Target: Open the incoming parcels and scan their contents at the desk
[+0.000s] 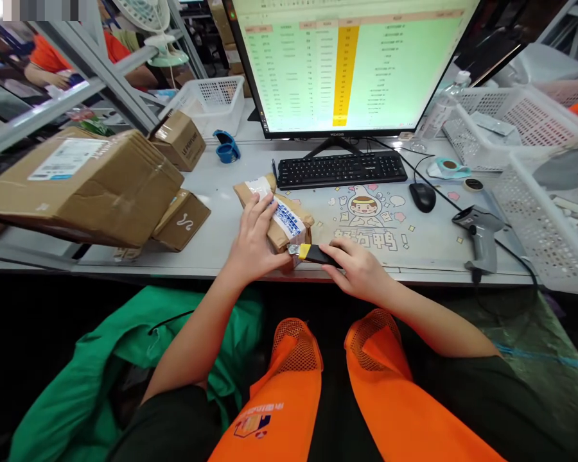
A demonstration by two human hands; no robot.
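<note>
A small brown cardboard parcel (289, 215) with a white label and blue-printed tape lies near the desk's front edge. My left hand (254, 236) rests on top of it, fingers laid over the label, holding it down. My right hand (356, 269) is closed around a black and yellow utility knife (313, 253), whose metal tip touches the parcel's near end.
A black keyboard (341, 169), a mouse (422, 196) and a monitor (351, 64) stand behind the parcel. A barcode scanner (481, 234) lies at the right beside white baskets (539, 212). Larger cardboard boxes (87, 186) are stacked at the left. Another person sits far back left.
</note>
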